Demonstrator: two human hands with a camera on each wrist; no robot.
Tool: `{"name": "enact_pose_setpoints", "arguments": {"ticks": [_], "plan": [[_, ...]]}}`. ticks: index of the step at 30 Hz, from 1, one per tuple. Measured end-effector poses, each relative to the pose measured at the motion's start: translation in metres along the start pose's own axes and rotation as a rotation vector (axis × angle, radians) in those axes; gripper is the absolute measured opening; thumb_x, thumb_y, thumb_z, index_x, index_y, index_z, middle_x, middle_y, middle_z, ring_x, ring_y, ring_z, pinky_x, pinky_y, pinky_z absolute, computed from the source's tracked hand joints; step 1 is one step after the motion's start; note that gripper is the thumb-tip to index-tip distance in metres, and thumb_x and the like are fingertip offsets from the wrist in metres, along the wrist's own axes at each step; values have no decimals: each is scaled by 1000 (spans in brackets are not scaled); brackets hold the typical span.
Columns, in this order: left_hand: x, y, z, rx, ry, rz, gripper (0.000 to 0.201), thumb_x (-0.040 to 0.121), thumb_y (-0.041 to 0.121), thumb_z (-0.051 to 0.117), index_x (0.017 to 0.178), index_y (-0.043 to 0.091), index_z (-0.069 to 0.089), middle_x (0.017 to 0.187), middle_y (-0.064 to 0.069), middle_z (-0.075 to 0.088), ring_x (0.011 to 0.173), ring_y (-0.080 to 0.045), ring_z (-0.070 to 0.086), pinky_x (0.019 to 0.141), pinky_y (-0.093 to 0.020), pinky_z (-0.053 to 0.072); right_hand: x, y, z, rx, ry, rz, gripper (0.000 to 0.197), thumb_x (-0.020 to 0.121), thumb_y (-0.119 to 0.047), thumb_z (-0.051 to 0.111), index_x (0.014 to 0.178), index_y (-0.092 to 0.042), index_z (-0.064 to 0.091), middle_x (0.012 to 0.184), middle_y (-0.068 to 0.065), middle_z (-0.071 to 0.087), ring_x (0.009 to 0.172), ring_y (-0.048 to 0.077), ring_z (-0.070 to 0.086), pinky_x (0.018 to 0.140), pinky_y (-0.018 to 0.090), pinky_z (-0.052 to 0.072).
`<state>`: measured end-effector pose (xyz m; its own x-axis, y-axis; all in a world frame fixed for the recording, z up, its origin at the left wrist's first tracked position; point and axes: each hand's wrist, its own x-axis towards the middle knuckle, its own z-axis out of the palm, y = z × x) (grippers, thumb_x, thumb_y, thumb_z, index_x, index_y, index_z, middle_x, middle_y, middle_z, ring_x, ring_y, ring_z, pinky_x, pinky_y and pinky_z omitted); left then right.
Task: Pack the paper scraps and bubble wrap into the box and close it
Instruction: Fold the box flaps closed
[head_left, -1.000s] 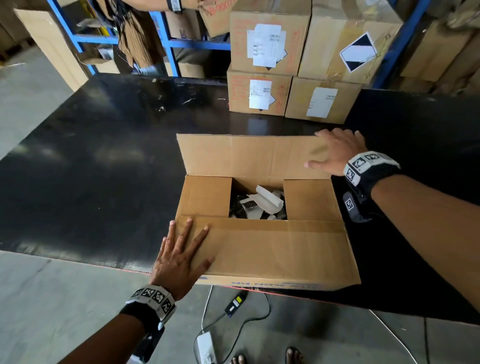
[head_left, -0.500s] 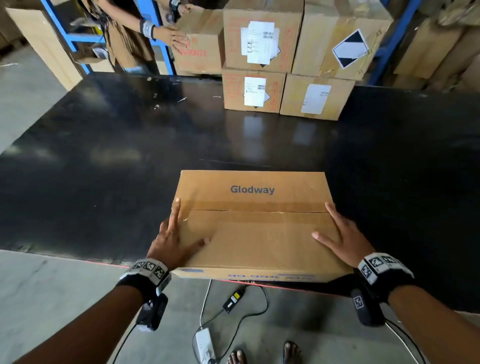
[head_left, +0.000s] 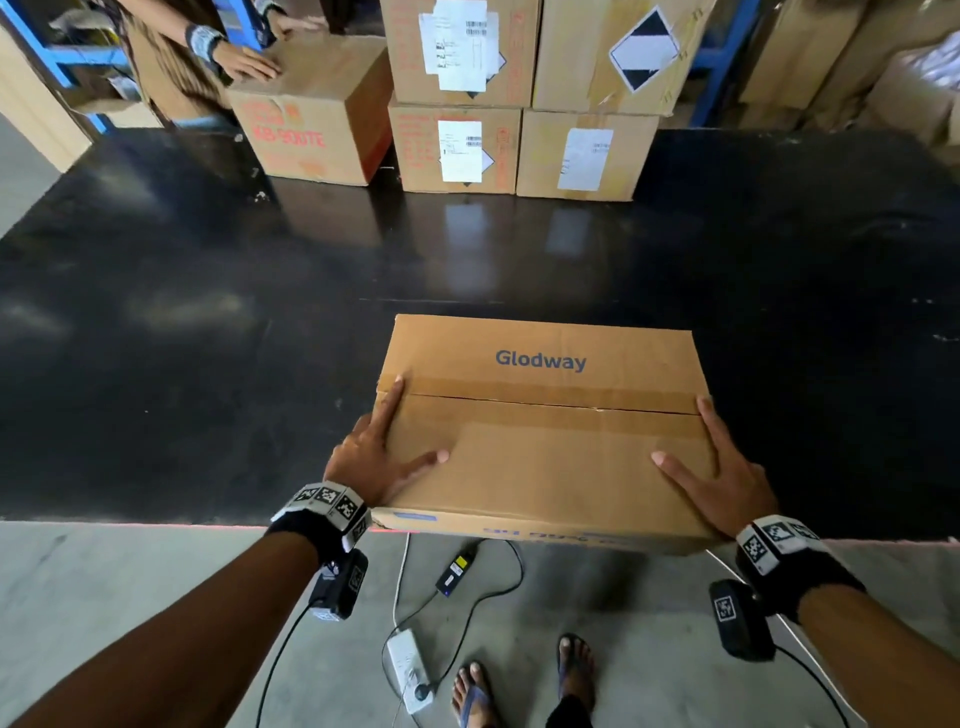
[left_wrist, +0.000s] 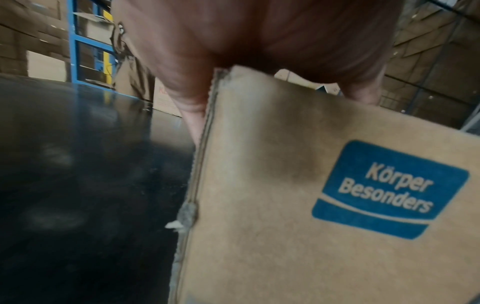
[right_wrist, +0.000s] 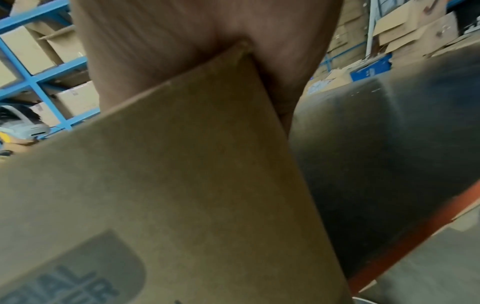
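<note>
The brown cardboard box (head_left: 540, 457), printed "Glodway", lies at the near edge of the black table (head_left: 208, 338) with both top flaps down and meeting along a seam. No paper scraps or bubble wrap are visible. My left hand (head_left: 374, 457) straddles the near left corner, index finger straight along the left edge and thumb flat on the lid. My right hand (head_left: 727, 478) mirrors it on the near right corner. In the wrist views each palm presses on a corner: left hand (left_wrist: 233, 41) on the box (left_wrist: 285, 205), right hand (right_wrist: 182, 41) on the box (right_wrist: 182, 174).
Stacked labelled cartons (head_left: 457, 145) line the table's far edge. Another person's hand (head_left: 249, 65) rests on a carton (head_left: 311, 114) at the far left. Below the table edge lie a power strip (head_left: 408, 670) with cables and my sandalled feet (head_left: 519, 686).
A second ago the far flap stood up and white scraps showed inside; now both flaps are down. My right hand came from the far flap to the near right corner.
</note>
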<state>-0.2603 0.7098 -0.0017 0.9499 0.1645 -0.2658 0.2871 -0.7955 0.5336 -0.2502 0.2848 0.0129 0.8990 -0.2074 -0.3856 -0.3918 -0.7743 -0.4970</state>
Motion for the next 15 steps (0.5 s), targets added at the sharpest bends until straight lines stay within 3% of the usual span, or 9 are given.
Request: {"name": "enact_pose_setpoints", "arguments": {"ticks": [2,5,9,15], "plan": [[4,11,7,-2,-20,12,115,63,85,69,150,66,-4,151,-9,48,131,-40,53,110,-51,42,3,8,-5,-7,1,23,102,69,-84,53,150,-64,-5,156,11,42,134,47,44,111,55,36],[10,21,12,27,-19,0,114,63,87,66,150,66,-6,146,-10,48,126,-41,56,108,-51,44,10,12,-9,-23,22,17,94,84,-74,59,152,-61,-5,155,12,44,133,47,46,110,54,37],[9,23,16,82,-7,9,114,59,96,55,148,67,-11,140,-11,50,115,-44,62,100,-53,51,17,12,-11,-56,46,2,90,86,-72,57,152,-61,-4,149,17,50,128,46,53,107,52,42],[8,27,18,125,39,11,113,58,101,45,147,67,-14,135,-10,52,105,-42,66,91,-53,55,35,10,-16,-94,11,-46,92,85,-74,55,149,-62,-11,151,12,49,126,43,55,104,52,44]]}}
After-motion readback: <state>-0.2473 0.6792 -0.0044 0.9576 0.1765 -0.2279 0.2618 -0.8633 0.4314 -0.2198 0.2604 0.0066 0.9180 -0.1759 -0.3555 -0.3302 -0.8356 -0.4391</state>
